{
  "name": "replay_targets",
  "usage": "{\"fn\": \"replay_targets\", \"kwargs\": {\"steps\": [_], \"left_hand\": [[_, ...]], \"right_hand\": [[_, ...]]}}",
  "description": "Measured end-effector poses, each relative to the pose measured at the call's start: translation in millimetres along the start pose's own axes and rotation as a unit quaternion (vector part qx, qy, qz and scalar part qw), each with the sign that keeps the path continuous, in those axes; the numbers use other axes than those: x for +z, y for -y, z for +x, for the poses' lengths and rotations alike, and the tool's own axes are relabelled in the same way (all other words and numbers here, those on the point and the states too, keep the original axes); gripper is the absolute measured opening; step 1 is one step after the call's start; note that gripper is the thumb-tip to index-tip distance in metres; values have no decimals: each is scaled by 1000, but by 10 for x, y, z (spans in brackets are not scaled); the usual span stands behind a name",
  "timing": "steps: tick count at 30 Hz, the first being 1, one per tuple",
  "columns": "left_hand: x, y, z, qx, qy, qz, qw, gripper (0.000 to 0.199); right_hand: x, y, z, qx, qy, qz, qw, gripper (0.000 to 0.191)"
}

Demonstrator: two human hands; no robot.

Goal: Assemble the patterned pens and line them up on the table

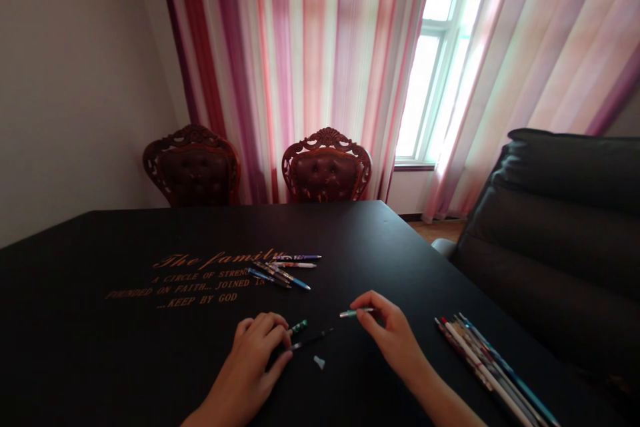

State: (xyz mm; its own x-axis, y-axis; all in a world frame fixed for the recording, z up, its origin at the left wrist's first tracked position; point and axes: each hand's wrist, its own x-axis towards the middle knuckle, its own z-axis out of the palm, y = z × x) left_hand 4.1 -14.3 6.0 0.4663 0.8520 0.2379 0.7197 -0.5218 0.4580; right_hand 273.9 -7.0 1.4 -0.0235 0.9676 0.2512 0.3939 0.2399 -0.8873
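My left hand [256, 355] rests low over the table with its fingers curled around a green patterned pen barrel [299, 327], whose end sticks out past the fingertips. A thin dark ink refill [316, 338] extends from by the left thumb and index finger; whether they grip it I cannot tell. Between thumb and fingers, my right hand [387, 327] pinches a small green pen section with a silvery tip [350, 313], pointing left. A small whitish, translucent piece [319, 362] lies on the table between the hands.
Several pens [285, 270] lie in a loose pile on the black table [200, 233], beyond my hands. Another row of several pens [493, 363] lies at the right. Two carved chairs [327, 170] stand behind the table, and a black padded chair [560, 233] is at the right.
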Motion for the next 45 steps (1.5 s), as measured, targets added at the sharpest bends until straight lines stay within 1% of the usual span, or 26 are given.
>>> {"fn": "replay_targets", "kwargs": {"steps": [2,6,8,9,10,11,13,15,17,21,25,27,31,34,38,41,43,45], "left_hand": [[3,15,-3,-6,-3,-3,1000,7],[18,19,-8,-8,-36,-39,999,10],[22,-24,-12,-11,-44,-108,993,14],[27,-59,-15,-17,-40,-164,986,17],[37,-98,-17,-27,-31,-229,973,21],[51,-139,-20,-40,-17,-302,952,25],[96,-208,-21,-60,14,-429,901,32],[157,-240,-17,-67,39,-507,858,35],[222,-232,-12,-71,53,-548,831,34],[334,-169,-12,-93,62,-602,791,31],[418,-142,-25,-93,63,-642,759,28],[455,-133,-27,-92,66,-653,749,27],[508,-104,-17,-85,73,-660,743,29],[495,-122,-14,-84,64,-652,751,29],[390,-227,-15,-99,45,-617,780,32],[297,-299,-10,-122,21,-563,817,31],[255,-312,-8,-137,3,-525,840,27],[232,-289,-6,-138,-8,-504,852,25]], "right_hand": [[0,-11,2,5,7,24,1000,18],[92,8,-57,12,56,57,997,19],[145,36,-101,12,77,70,994,20],[167,53,-123,12,86,80,993,20],[186,70,-144,10,95,93,991,21],[201,86,-162,8,107,109,988,22],[224,111,-190,5,129,135,982,25],[242,121,-211,1,145,147,978,27],[255,118,-226,-1,149,142,978,29],[275,112,-252,8,145,116,982,30],[302,143,-281,12,147,105,983,29],[323,167,-298,15,149,107,983,28],[367,214,-323,32,159,128,979,22],[385,246,-321,39,161,142,976,20],[389,251,-302,41,144,95,984,17],[394,225,-288,40,135,78,987,14],[391,209,-278,41,121,67,990,14],[365,200,-259,38,110,54,992,15]]}}
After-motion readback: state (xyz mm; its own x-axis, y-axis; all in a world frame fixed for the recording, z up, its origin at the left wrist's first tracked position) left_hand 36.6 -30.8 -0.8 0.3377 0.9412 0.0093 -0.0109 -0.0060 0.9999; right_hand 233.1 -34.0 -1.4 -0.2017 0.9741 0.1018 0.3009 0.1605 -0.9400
